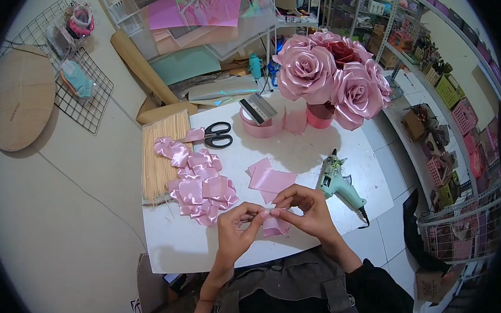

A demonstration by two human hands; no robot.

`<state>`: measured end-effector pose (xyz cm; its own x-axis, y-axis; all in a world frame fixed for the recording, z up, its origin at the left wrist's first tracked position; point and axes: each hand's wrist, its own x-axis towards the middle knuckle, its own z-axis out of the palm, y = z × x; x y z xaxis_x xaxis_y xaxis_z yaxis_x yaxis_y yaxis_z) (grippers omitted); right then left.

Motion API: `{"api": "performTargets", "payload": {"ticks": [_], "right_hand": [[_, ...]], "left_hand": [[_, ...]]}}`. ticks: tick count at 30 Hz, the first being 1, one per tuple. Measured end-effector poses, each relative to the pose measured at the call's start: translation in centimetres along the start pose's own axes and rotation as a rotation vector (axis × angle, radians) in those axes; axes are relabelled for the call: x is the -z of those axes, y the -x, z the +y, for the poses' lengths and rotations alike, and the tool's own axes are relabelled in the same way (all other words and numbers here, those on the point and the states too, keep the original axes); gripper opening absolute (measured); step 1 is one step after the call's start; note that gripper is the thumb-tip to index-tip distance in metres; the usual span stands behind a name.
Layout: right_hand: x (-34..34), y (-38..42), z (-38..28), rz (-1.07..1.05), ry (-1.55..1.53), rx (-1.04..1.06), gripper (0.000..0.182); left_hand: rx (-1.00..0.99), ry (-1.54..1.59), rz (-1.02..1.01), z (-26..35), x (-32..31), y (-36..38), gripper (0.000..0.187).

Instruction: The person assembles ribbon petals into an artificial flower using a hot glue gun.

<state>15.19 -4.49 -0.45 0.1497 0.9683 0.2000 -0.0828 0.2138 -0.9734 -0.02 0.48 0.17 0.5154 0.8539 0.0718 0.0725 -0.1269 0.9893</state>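
Near the table's front edge, my left hand and my right hand meet fingertip to fingertip, both pinching a small pink ribbon piece that hangs below the fingers. Just beyond them lie flat pink ribbon pieces. A pile of shaped pink ribbon petals is left of my left hand. Right of my right hand, a mint green glue gun rests on the table. Black-handled scissors lie behind the petals, their blades partly under ribbon.
A bundle of thin wooden sticks is at the table's left. At the back are a pink ribbon roll with a striped card on it and large pink roses in a pink pot. Shelves with baskets stand at right.
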Motion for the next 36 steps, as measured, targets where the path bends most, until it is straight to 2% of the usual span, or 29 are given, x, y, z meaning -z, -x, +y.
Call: {"api": "performTargets", "payload": {"ticks": [5,8,9,11,12,14,16,18,22,24,25,26,27,28,30,32,34,36], "right_hand": [[0.3,-0.4,-0.1,-0.056,-0.027,-0.135,0.021],[0.4,-0.6,-0.2,0.056,-0.123,-0.083,0.020],[0.8,-0.4,-0.7,0.052,-0.124,-0.083,0.020],[2.3,0.3,-2.0,0.171,0.313,0.007,0.022],[3.1,0.5,-2.1,0.169,0.313,0.007,0.022],[4.1,0.8,-2.2,0.173,0.783,0.112,0.027],[3.9,0.6,-1.8,0.169,0.854,0.103,0.028],[3.6,0.2,-1.8,0.145,1.099,0.106,0.025],[4.2,0.8,-1.9,0.174,1.126,0.184,0.029],[5.0,1.7,-2.2,0.413,1.148,0.081,0.033],[5.9,2.2,-2.4,0.386,1.228,0.033,0.041],[6.5,2.8,-2.4,0.380,1.229,0.041,0.041],[7.0,3.5,-2.3,0.354,1.236,-0.065,0.044],[7.4,4.0,-2.1,0.331,1.238,-0.172,0.048],[7.7,4.2,-1.1,0.317,1.250,-0.202,0.053],[7.6,4.1,-0.2,0.414,1.233,-0.191,0.055],[7.6,3.8,0.4,0.419,1.239,-0.197,0.054],[7.5,3.7,0.4,0.439,1.240,-0.202,0.053]], "left_hand": [[0.026,-0.001,0.028,-0.4,0.4,-0.2,0.008],[0.053,0.007,0.138,-0.7,1.5,-0.5,0.009],[0.017,0.017,0.233,-1.3,2.5,-0.7,0.009],[-0.040,-0.069,0.414,-0.9,4.3,-1.0,0.013],[-0.060,-0.167,0.495,-0.1,5.2,-1.5,0.016],[-0.077,-0.203,0.525,0.2,6.8,-2.4,0.018],[-0.095,-0.245,0.552,-0.6,8.9,-3.2,0.020],[-0.208,-0.427,0.438,-3.0,10.8,-4.4,0.023],[-0.211,-0.610,0.400,-3.8,10.8,-4.7,0.026],[-0.414,-1.063,0.460,-3.2,10.2,-4.2,0.028],[-0.410,-1.062,0.469,-2.6,9.9,-3.9,0.028],[-0.428,-1.088,0.578,-1.7,9.7,-3.7,0.027],[-0.445,-1.114,0.686,-0.9,9.3,-3.5,0.026],[-0.447,-1.116,0.692,-0.3,8.7,-3.4,0.026],[-0.376,-0.600,0.516,0.4,6.4,-3.2,0.022],[-0.102,-0.461,0.228,1.0,2.0,-3.7,0.025],[-0.240,-0.800,0.163,-1.0,-0.8,-5.0,0.029],[-0.188,-0.899,0.178,-2.2,-2.1,-5.7,0.030]]}}
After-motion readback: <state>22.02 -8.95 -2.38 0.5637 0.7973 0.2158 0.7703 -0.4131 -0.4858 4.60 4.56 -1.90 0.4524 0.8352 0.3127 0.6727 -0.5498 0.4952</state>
